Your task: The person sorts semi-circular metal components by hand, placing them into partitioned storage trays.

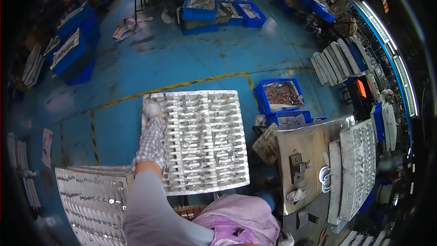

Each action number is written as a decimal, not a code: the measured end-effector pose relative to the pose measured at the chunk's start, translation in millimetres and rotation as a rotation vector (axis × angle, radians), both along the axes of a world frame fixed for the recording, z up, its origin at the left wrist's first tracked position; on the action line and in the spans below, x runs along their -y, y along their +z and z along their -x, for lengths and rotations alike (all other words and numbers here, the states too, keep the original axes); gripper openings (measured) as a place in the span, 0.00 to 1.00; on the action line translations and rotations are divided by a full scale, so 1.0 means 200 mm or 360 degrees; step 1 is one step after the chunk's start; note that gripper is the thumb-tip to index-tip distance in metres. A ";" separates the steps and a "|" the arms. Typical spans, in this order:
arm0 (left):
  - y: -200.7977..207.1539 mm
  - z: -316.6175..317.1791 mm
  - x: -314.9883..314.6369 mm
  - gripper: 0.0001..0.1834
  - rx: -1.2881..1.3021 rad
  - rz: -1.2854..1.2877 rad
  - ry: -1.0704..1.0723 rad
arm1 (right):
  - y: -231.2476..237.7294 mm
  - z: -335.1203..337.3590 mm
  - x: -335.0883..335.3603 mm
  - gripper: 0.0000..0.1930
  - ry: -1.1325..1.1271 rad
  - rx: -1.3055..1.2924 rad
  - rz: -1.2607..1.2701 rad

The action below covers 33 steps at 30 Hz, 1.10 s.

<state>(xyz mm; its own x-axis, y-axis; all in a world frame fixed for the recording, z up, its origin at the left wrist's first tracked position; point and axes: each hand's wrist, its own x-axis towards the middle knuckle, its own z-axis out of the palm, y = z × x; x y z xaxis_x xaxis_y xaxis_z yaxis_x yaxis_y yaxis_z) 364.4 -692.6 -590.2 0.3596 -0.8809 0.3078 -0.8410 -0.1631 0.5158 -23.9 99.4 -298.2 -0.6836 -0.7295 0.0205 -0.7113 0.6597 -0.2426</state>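
A wide white foam tray lies in front of me, with rows of small grey metal parts in its slots. My left hand, in a pale glove with a checked sleeve cover above it, is at the tray's far left corner. Its fingers are closed on the tray's edge. At the lower edge, right of my pink checked apron, a pale patch may be my right hand; its fingers cannot be made out.
More filled foam trays are stacked at the near left. At right, a worn workbench bears a metal fixture, white rings and upright trays. Beyond stand blue crates of parts. Yellow-black tape marks the blue floor.
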 end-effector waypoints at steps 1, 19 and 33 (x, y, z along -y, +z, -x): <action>0.03 0.20 -0.06 0.24 -0.0041 -0.0019 -0.0057 | 0.02 -0.03 -0.02 0.08 -0.0023 -0.0066 -0.0037; 0.69 0.87 -1.72 0.19 -0.1065 -0.1374 -0.1619 | -0.01 -0.11 0.50 0.24 -0.0311 0.0483 0.0447; 1.29 2.28 -3.15 0.12 -0.0918 -0.1070 -0.2812 | 0.05 0.44 -0.22 0.11 -0.1478 0.0342 0.0949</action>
<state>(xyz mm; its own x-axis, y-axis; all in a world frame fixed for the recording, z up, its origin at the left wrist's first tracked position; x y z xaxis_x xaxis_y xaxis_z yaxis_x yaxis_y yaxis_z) -90.8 -61.8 -332.0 -0.9774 -0.2108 0.0177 -0.0409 0.2702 0.9619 -112.7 143.5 -287.6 -0.9883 0.1517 0.0124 0.0903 0.6500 -0.7546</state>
